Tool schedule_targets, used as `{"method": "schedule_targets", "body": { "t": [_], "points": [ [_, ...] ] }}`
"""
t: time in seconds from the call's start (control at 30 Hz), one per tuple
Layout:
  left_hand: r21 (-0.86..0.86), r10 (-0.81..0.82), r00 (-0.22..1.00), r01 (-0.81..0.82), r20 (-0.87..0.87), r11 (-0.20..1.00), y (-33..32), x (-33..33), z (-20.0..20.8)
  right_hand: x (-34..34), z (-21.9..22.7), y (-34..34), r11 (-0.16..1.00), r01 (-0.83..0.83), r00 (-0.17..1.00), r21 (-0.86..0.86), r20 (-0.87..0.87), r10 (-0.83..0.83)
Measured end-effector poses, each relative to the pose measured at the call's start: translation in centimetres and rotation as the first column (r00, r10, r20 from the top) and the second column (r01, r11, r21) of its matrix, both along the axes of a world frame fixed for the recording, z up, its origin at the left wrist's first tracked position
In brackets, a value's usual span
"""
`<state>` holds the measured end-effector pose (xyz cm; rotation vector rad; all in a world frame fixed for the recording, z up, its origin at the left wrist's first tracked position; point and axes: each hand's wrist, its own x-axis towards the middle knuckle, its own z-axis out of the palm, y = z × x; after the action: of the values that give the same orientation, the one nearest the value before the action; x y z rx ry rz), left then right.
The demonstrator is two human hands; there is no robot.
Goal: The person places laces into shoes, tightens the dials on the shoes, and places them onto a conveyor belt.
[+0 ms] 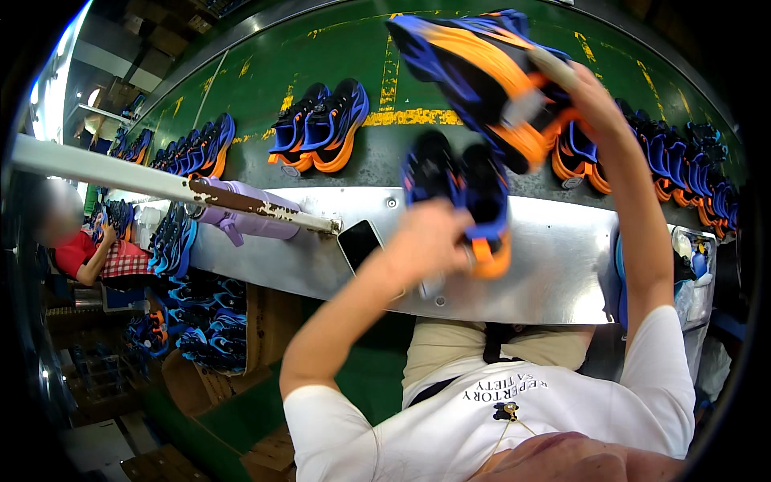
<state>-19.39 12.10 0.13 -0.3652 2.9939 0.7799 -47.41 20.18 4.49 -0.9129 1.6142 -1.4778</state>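
My right hand [590,100] is raised over the green surface, its fingers closed round a pair of black, blue and orange sneakers [490,68]. That pair is tilted, with the orange soles turned up, and smeared by motion. Closer to me, a second pair of sneakers [486,189] straddles the edge of the metal ledge, heels toward me. My left hand [430,241] is closed at the heel of the left sneaker [432,165] in that pair. Blur and the hand itself hide the exact finger placement.
On the metal ledge [554,257] lie a phone [360,243] and a purple bottle [249,212], under a chipped white bar [120,173]. More sneakers [320,127] stand on the green surface [265,56]. A co-worker in red [76,255] is at the left, near cardboard boxes [273,321].
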Motion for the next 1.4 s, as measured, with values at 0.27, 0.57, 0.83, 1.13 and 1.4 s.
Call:
{"method": "schedule_targets", "body": {
  "t": [0.27,0.57,0.83,1.13,1.4],
  "points": [
    [0.193,0.339,0.745,-0.279,-0.574,0.941,-0.8,-1.1,-0.9,6.5,2.8,13.8,0.990,-0.126,0.730,0.064,-0.670,0.136],
    [0.421,0.555,0.809,-0.443,-0.192,0.792,12.0,3.5,-5.8,16.5,-6.2,19.3,0.939,-0.257,0.642,0.231,-0.685,0.344],
    [0.027,0.257,0.825,-0.282,-0.504,0.959,10.2,0.5,-3.6,10.9,-4.5,17.8,0.993,-0.098,0.404,0.072,-0.909,0.106],
    [0.214,0.317,0.934,-0.281,-0.161,0.936,11.7,-0.3,-1.3,10.6,-5.9,16.7,0.958,-0.054,0.788,0.281,-0.577,0.214],
    [-0.230,0.098,0.977,-0.141,-0.188,0.963,16.4,2.3,-2.9,13.2,-6.6,22.3,0.981,-0.078,0.380,0.176,-0.905,0.192]
  ]
}}
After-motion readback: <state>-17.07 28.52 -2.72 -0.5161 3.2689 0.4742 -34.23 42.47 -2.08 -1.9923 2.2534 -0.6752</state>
